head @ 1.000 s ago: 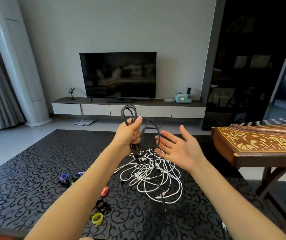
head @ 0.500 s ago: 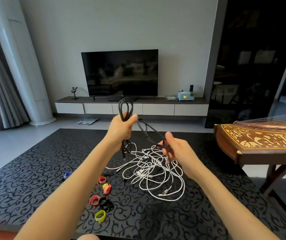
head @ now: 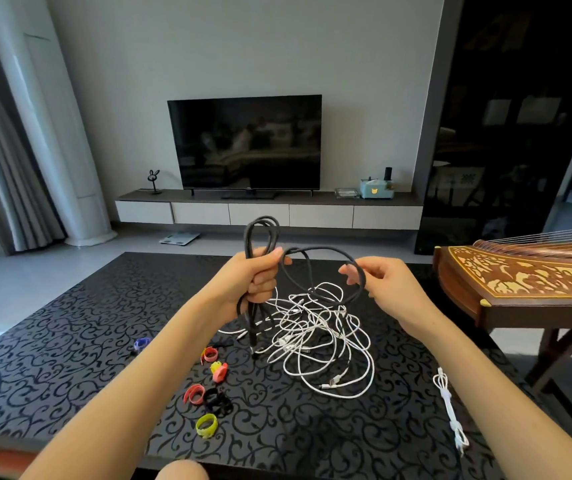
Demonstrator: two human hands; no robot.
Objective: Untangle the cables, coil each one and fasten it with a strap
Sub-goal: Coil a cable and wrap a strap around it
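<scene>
black cable in both hands

my left hand point(head: 255, 277) is fisted around the gathered loops of the black cable point(head: 326, 252), above the table point(head: 70, 341). my right hand point(head: 386, 284) pinches its free loop between thumb and fingers. white cables point(head: 315, 327) lie tangled below; straps point(head: 208, 393) lie beside them.

Black cable point(head: 322, 252) looped, raised above table; white cables point(head: 315, 327) tangled; straps point(head: 208, 393) scattered beside.
</scene>
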